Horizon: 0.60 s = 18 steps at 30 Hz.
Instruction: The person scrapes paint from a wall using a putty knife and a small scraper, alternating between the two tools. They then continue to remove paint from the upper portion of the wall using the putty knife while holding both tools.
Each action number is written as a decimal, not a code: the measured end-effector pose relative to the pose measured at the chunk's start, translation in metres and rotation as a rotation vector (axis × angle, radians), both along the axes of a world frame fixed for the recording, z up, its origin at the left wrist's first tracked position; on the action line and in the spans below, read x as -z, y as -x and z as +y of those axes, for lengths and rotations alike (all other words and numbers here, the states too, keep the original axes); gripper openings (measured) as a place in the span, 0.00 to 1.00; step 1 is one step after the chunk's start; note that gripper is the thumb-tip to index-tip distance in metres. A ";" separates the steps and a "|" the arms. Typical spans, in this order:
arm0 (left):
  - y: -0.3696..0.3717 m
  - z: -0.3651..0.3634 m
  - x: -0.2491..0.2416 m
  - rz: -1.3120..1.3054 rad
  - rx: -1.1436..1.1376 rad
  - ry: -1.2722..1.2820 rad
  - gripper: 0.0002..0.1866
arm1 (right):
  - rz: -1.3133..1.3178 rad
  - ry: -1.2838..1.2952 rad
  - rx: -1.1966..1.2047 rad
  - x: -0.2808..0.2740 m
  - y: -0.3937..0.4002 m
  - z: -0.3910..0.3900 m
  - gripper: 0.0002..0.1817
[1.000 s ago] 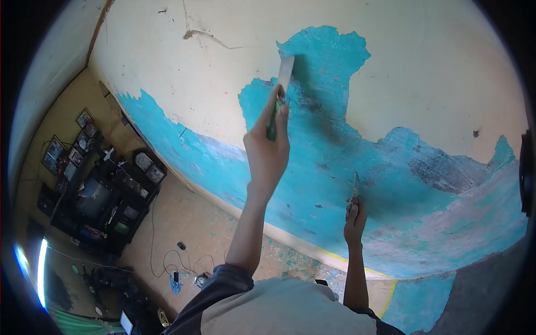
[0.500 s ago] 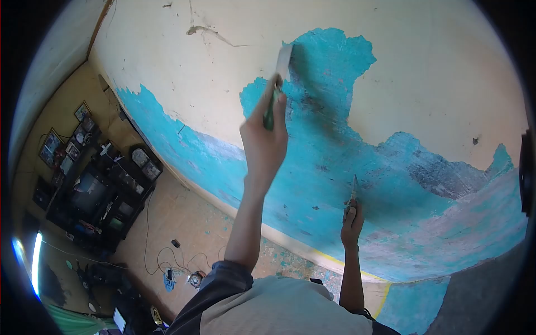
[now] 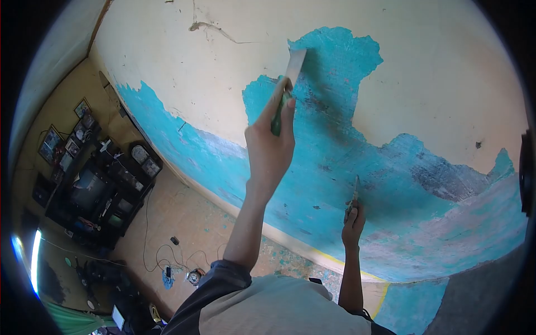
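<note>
My left hand (image 3: 269,151) is closed around the green handle of a scraper (image 3: 296,66). Its flat metal blade points up and overlaps the blue patch, close beside the ragged edge of the cream paint (image 3: 223,78). Lower and to the right, my right hand (image 3: 353,222) grips a tool with a thin metal blade (image 3: 356,188), seen nearly edge-on and pointing up. Behind both hands is the wall's exposed blue layer (image 3: 301,184), with greyish and pinkish patches.
Paint flakes litter the floor (image 3: 212,220) along the wall's base. Cables run over the floor to a small round object (image 3: 194,277) and a dark phone-like object (image 3: 168,272). A dark cabinet (image 3: 100,190) with a television and framed pictures stands at the left.
My left hand and the scraper have shifted slightly right, and the blade now shows more of its flat face. My right hand has barely moved.
</note>
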<state>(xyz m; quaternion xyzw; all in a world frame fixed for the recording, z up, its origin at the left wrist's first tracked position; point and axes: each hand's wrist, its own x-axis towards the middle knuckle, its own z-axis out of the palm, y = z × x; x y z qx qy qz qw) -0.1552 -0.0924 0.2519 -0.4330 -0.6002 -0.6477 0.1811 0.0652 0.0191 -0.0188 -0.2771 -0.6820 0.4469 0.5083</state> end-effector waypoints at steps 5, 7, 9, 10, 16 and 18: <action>-0.003 -0.002 -0.008 -0.131 0.014 0.075 0.20 | -0.011 -0.021 0.009 0.006 0.000 0.002 0.21; -0.001 0.001 -0.010 -0.108 0.027 -0.013 0.21 | -0.015 -0.040 0.001 -0.001 0.001 0.001 0.21; -0.001 0.003 -0.003 -0.088 0.020 -0.027 0.21 | -0.004 -0.029 -0.006 0.002 0.001 0.000 0.21; -0.004 0.001 0.006 -0.078 0.017 0.014 0.21 | 0.008 -0.018 -0.010 0.002 0.001 0.002 0.21; -0.003 -0.006 -0.018 -0.089 0.021 0.056 0.21 | -0.014 -0.023 0.007 0.006 0.001 0.004 0.21; -0.005 -0.010 -0.024 -0.172 0.041 0.145 0.21 | -0.011 -0.020 0.005 0.008 0.001 0.002 0.21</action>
